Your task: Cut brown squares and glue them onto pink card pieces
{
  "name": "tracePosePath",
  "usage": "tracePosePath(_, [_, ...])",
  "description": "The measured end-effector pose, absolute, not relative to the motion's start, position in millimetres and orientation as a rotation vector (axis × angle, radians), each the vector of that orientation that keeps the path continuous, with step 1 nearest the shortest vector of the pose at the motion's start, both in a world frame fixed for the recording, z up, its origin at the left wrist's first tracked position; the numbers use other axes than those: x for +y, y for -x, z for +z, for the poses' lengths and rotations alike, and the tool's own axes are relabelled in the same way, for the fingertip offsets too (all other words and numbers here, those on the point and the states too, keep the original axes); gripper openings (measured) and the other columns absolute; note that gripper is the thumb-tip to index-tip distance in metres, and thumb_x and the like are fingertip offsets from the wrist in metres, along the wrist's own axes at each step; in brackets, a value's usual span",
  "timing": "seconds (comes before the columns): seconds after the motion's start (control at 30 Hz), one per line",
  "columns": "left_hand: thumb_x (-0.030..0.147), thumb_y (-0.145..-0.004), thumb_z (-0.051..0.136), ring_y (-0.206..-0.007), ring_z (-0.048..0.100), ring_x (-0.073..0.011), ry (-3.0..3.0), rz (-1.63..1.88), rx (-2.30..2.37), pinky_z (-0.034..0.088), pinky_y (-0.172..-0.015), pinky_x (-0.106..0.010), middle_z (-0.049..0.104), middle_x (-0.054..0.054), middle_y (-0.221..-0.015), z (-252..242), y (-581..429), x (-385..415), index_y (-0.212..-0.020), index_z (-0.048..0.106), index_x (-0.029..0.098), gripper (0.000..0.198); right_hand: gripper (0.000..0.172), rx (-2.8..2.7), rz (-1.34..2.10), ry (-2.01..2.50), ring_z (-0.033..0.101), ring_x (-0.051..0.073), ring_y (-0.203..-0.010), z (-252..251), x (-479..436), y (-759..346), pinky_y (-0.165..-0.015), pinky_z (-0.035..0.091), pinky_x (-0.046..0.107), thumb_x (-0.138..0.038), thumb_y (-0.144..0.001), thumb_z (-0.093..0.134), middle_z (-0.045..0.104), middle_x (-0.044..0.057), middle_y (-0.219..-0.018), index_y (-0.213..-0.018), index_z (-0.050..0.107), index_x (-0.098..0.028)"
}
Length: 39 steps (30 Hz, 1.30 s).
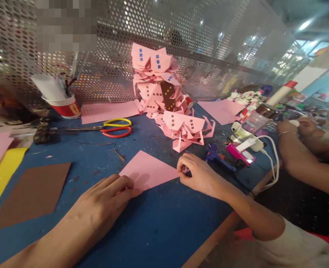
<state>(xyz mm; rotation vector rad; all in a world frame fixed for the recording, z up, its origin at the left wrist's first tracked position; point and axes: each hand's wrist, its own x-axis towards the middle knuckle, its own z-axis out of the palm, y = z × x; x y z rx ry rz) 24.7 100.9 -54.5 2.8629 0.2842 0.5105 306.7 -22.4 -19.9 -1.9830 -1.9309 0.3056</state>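
Observation:
A sheet of pink paper lies on the blue table, its far corner pointing away from me. My left hand is closed at the paper's left corner, thumb and fingers gripping its near edge. At the opposite corner my right hand pinches the paper between thumb and fingertips. Just beyond it rests a cut and folded pink paper piece with small brown squares on it. Behind that rises a stack of similar pink pieces, some with blue squares. A blue glue gun is beside my right hand.
Scissors with yellow and red handles lie at the back left, near a red-and-white cup of tools. Brown paper and yellow paper are at left. A pink power adapter with a white cable stands right. Another person's arm reaches in.

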Motion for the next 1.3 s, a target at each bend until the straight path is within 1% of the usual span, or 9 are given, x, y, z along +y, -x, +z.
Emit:
tracePosePath(0.2, [0.018, -0.1, 0.046, -0.094, 0.062, -0.0163, -2.845, 0.576, 0.287, 0.049, -0.082, -0.027, 0.066, -0.002, -0.108, -56.2, -26.0, 102.0, -0.117, 0.065, 0.03, 0.028, 0.022, -1.93, 0.28, 1.963, 0.051, 0.014, -0.083, -21.7, -25.7, -312.6, -0.075, 0.039, 0.026, -0.001, -0.074, 0.054, 0.055, -0.002, -0.084, -0.079, 0.048, -0.022])
tracePosePath(0.33, [0.018, -0.1, 0.048, -0.096, 0.063, -0.0168, -2.84, 0.523, 0.308, 0.05, -0.084, -0.027, 0.066, -0.003, -0.109, -56.0, -25.8, 102.3, -0.117, 0.065, 0.029, 0.027, 0.022, -1.899, 0.242, 1.992, 0.051, 0.015, -0.081, -23.4, -28.6, -321.1, -0.073, 0.04, 0.027, 0.0, -0.075, 0.053, 0.054, -0.002, -0.083, -0.079, 0.048, -0.022])
tracePosePath(0.53, [0.019, -0.101, 0.046, -0.093, 0.062, -0.0164, -2.849, 0.568, 0.294, 0.051, -0.08, -0.027, 0.066, -0.002, -0.108, -58.8, -25.9, 103.3, -0.116, 0.065, 0.03, 0.027, 0.021, -1.881, 0.2, 1.996, 0.054, 0.016, -0.084, -23.5, -33.4, -329.3, -0.075, 0.044, 0.029, -0.001, -0.078, 0.055, 0.056, -0.001, -0.086, -0.081, 0.05, -0.022])
tracePosePath(0.67, [0.018, -0.101, 0.045, -0.092, 0.062, -0.0164, -2.823, 0.552, 0.289, 0.05, -0.082, -0.029, 0.065, -0.002, -0.106, -56.7, -28.2, 100.8, -0.115, 0.064, 0.03, 0.027, 0.025, -1.814, 0.067, 1.918, 0.056, 0.018, -0.091, -11.8, -34.6, -314.3, -0.083, 0.046, 0.033, 0.0, -0.081, 0.053, 0.057, 0.002, -0.094, -0.091, 0.056, -0.022])
tracePosePath(0.77, [0.017, -0.1, 0.046, -0.094, 0.061, -0.0177, -2.814, 0.554, 0.318, 0.049, -0.084, -0.031, 0.065, -0.003, -0.106, -54.2, -29.9, 98.7, -0.113, 0.065, 0.027, 0.026, 0.02, -1.936, 0.193, 1.713, 0.057, 0.017, -0.094, -3.3, -28.3, -291.2, -0.085, 0.048, 0.031, -0.005, -0.087, 0.053, 0.06, 0.003, -0.097, -0.095, 0.057, -0.022])
tracePosePath(0.87, [0.013, -0.098, 0.046, -0.092, 0.061, -0.018, -2.826, 0.63, 0.29, 0.05, -0.081, -0.031, 0.065, -0.004, -0.105, -55.9, -30.9, 98.9, -0.112, 0.066, 0.026, 0.028, 0.015, -2.046, 0.274, 1.607, 0.058, 0.016, -0.086, -6.4, -15.7, -270.0, -0.082, 0.048, 0.03, -0.007, -0.088, 0.056, 0.061, 0.001, -0.09, -0.09, 0.059, -0.021])
tracePosePath(0.97, [0.009, -0.097, 0.045, -0.086, 0.059, -0.0169, -2.847, 0.687, 0.232, 0.049, -0.077, -0.03, 0.064, -0.003, -0.1, -59.9, -32.5, 100.5, -0.117, 0.065, 0.027, 0.034, 0.009, -2.101, 0.322, 1.617, 0.059, 0.015, -0.084, -18.7, -4.5, -259.7, -0.082, 0.047, 0.03, -0.012, -0.088, 0.063, 0.063, 0.0, -0.089, -0.088, 0.061, -0.021])
tracePosePath(1.13, [0.009, -0.096, 0.047, -0.086, 0.058, -0.0181, -2.896, 0.566, 0.263, 0.05, -0.078, -0.033, 0.062, -0.004, -0.099, -56.2, -35.1, 99.6, -0.12, 0.065, 0.03, 0.036, 0.01, -2.102, 0.343, 1.626, 0.058, 0.015, -0.086, -30.3, 0.4, -258.4, -0.079, 0.045, 0.028, -0.012, -0.087, 0.066, 0.063, 0.0, -0.089, -0.088, 0.06, -0.02])
tracePosePath(1.3, [0.01, -0.097, 0.046, -0.09, 0.06, -0.0186, -2.86, 0.481, 0.256, 0.05, -0.079, -0.033, 0.064, -0.005, -0.102, -47.8, -33.3, 99.9, -0.117, 0.065, 0.028, 0.033, 0.01, -2.098, 0.34, 1.622, 0.057, 0.016, -0.085, -30.4, -1.1, -258.2, -0.079, 0.045, 0.029, -0.012, -0.088, 0.064, 0.062, 0.0, -0.087, -0.088, 0.06, -0.021])
